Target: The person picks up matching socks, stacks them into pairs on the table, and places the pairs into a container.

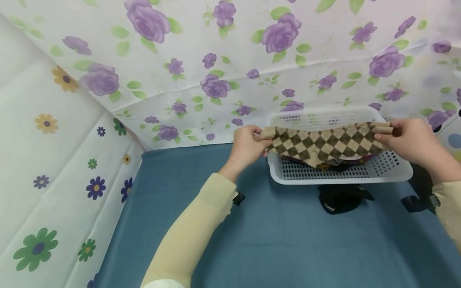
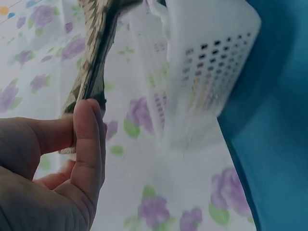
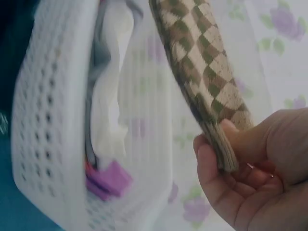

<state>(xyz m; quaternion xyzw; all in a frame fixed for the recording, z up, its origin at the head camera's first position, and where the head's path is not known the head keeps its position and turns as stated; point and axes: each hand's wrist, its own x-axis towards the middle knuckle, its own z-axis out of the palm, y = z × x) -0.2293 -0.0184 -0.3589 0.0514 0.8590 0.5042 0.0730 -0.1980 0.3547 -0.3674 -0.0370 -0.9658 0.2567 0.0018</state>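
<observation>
A brown-and-beige checkered sock [image 1: 325,140] is stretched sideways above a white plastic basket [image 1: 342,181], its heel pointing down. My left hand [image 1: 246,147] pinches one end between thumb and fingers, and in the left wrist view the sock [image 2: 94,57] runs up from those fingertips. The other end is gripped by my right hand [image 1: 414,140]; close up in the right wrist view, the sock [image 3: 204,62] looks layered at its edge. Beneath it in the basket lie a white cloth piece [image 3: 108,106] and a purple piece [image 3: 109,182], partly hidden.
A black cap [image 1: 340,200] with white lettering lies on the blue cloth [image 1: 281,240] in front of the basket. Behind stands a flowered curtain wall [image 1: 216,48], and another with daisies [image 1: 39,160] is at the left. Dark wrist straps show near both sleeves.
</observation>
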